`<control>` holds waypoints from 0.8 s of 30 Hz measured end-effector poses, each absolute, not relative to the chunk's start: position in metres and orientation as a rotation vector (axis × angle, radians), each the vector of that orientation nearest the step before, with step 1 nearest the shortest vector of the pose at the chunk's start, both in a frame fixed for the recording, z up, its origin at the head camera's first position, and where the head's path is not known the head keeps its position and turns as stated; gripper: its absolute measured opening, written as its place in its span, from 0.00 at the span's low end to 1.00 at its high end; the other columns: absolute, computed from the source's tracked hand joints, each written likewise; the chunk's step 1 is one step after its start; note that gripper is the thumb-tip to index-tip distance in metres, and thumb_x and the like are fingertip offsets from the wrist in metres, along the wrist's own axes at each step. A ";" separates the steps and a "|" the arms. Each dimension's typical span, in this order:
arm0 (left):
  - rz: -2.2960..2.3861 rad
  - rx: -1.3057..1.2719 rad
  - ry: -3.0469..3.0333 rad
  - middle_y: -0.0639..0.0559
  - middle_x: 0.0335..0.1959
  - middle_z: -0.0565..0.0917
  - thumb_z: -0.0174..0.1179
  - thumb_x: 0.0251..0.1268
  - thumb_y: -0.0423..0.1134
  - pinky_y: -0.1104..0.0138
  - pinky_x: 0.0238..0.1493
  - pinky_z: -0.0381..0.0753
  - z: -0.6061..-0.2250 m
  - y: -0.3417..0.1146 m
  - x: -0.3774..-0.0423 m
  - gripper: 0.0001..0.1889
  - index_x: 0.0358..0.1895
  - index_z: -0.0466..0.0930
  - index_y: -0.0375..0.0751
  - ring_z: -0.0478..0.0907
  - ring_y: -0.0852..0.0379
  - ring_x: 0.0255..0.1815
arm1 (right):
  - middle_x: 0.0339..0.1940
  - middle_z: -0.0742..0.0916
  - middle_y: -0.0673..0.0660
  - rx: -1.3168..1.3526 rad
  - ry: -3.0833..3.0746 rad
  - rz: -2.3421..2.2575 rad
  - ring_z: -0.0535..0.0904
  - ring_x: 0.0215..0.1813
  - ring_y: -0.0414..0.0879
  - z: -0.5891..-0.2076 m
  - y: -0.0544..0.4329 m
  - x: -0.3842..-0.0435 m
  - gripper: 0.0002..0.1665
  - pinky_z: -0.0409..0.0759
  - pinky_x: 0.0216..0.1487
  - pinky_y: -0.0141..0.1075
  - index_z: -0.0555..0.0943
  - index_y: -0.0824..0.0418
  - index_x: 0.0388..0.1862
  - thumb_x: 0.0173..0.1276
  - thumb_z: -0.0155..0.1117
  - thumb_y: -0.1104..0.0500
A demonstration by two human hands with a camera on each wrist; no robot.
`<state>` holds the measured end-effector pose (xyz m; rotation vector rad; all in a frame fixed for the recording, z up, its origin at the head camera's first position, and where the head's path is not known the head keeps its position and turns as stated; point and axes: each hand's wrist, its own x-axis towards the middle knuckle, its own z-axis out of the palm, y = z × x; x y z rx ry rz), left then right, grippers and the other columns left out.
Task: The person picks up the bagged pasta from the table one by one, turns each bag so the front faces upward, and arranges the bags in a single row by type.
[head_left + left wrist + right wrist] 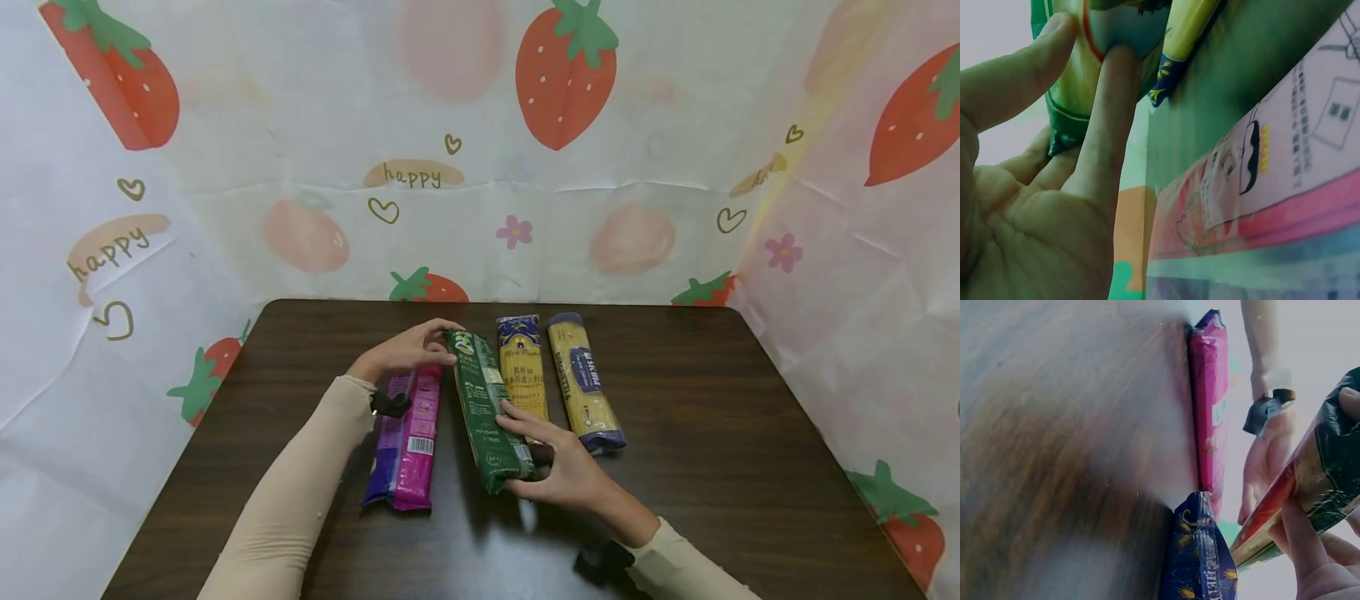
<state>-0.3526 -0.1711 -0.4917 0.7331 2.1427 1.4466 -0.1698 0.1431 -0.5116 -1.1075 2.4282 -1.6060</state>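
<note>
A green pack of pasta (483,408) is held between both hands, lifted above the table and slanting toward the lower right in the head view. My left hand (408,350) pinches its far end, with thumb and fingers on either side of the pack (1129,28) in the left wrist view. Around the near end, my right hand (566,471) has its thumb and fingers gripping the wrapper. In the right wrist view a red and beige face of the pack (1332,462) shows, fingers pressed along it. Below the left wrist lies a pink and purple pack (420,425).
Right of the green pack lie a yellow spaghetti pack (522,367), partly covered by my right hand, and a spaghetti pack with blue ends (573,354). All rest on a dark wooden table (697,442). Strawberry-printed cloth (480,233) hangs behind and at both sides.
</note>
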 end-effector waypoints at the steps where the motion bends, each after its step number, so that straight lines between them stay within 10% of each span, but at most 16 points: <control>1: 1.452 0.738 2.152 0.33 0.68 0.78 0.64 0.79 0.31 0.45 0.66 0.81 -0.492 -0.171 -0.352 0.34 0.82 0.60 0.36 0.82 0.38 0.64 | 0.85 0.69 0.63 -1.118 2.435 -1.606 0.65 0.83 0.65 -0.512 0.143 -0.170 0.46 0.85 0.64 0.46 0.74 0.61 0.80 0.65 0.83 0.62; 8: 1.486 0.662 2.226 0.31 0.83 0.59 0.66 0.78 0.36 0.41 0.71 0.75 -0.494 -0.169 -0.349 0.37 0.83 0.58 0.39 0.73 0.32 0.74 | 0.84 0.69 0.68 -1.072 2.257 -1.824 0.69 0.79 0.68 -0.515 0.138 -0.170 0.51 0.85 0.63 0.40 0.66 0.64 0.84 0.65 0.79 0.69; 24: 1.571 0.675 2.148 0.29 0.74 0.73 0.62 0.79 0.29 0.47 0.75 0.74 -0.494 -0.167 -0.348 0.36 0.83 0.56 0.29 0.71 0.35 0.77 | 0.79 0.76 0.66 -0.868 2.129 -2.190 0.73 0.77 0.44 -0.509 0.132 -0.166 0.35 0.77 0.70 0.32 0.73 0.67 0.79 0.74 0.68 0.71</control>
